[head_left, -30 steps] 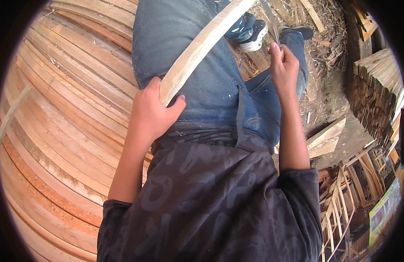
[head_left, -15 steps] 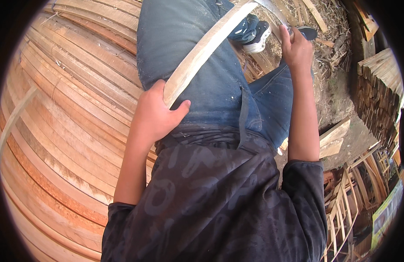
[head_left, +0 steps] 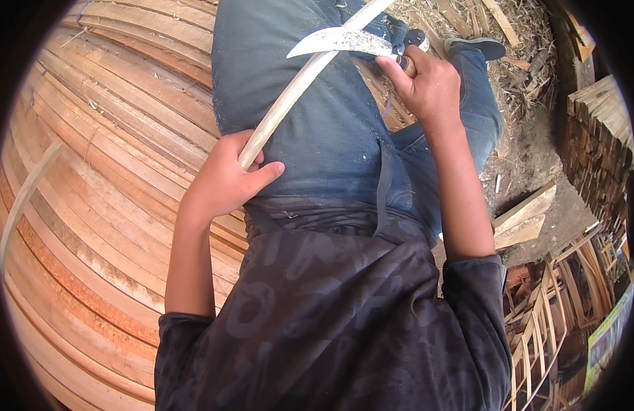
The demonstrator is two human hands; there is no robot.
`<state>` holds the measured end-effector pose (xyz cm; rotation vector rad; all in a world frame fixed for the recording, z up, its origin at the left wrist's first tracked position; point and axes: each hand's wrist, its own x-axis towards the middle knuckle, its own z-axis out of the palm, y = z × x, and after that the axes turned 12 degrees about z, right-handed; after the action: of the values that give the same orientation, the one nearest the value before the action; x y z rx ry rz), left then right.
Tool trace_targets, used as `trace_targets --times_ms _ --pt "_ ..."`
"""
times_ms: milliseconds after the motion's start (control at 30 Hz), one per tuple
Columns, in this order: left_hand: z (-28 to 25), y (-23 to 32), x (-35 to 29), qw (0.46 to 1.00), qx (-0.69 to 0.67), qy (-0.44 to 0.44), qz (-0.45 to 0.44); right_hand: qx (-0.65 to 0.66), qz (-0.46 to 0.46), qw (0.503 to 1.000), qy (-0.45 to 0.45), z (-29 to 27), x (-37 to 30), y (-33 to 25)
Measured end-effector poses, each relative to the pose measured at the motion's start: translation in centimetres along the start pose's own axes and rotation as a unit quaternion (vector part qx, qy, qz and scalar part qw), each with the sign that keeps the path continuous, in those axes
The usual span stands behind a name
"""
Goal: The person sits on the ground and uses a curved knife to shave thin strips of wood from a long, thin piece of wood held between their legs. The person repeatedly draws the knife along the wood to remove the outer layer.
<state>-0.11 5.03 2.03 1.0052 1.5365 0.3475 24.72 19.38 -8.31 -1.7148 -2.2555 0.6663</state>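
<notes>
Nearest is the person's dark shirt (head_left: 344, 308), with a dark strap (head_left: 382, 188) hanging from the waist over the jeans (head_left: 310, 137). Just beyond the waist, on the left, the left hand (head_left: 224, 178) holds the near end of a pale stick (head_left: 289, 100), its fingers curled under the wood and the thumb out on the right side. The stick slants far and right above the thigh until it leaves view.

Farther out and to the right, the right hand (head_left: 430, 85) has its fingers closed round the handle of a knife (head_left: 341, 42). The curved, brown-spotted blade points left and crosses in front of the stick; whether its edge touches the wood, I cannot tell.

Long slats (head_left: 104, 198) lie side by side all along the left, a thin strip (head_left: 26, 192) across them at the far left. On the right, two offcuts (head_left: 522, 219) lie on the ground near the right forearm, and a rack (head_left: 540, 329) of thin wood stands behind the right sleeve. Beyond the knees are a dark shoe (head_left: 478, 49) and shavings (head_left: 529, 89); a wood stack (head_left: 598, 151) rises at the far right.
</notes>
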Motion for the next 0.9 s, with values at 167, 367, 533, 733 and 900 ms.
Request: trace_targets --times_ms 167,367,533,733,900 --pt "0.1 0.5 0.0 1.0 -0.018 -0.007 -0.006 -0.008 0.184 0.983 0.022 -0.5 4.5 4.6" --pt "0.0 0.7 0.3 0.999 -0.022 -0.009 -0.032 -0.055 0.174 0.983 0.024 -2.5 4.9 5.7" --pt "-0.4 -0.1 0.6 0.999 -0.034 -0.01 -0.028 0.033 0.087 0.996 0.002 -1.2 1.6 1.1" --pt "-1.3 0.9 1.0 0.994 -0.067 -0.052 -0.063 -0.048 0.084 0.995 -0.003 -0.3 4.0 2.2" --pt "-1.4 0.5 1.2 0.993 -0.085 -0.062 -0.05 -0.077 0.211 0.974 0.012 -1.6 8.4 10.0"
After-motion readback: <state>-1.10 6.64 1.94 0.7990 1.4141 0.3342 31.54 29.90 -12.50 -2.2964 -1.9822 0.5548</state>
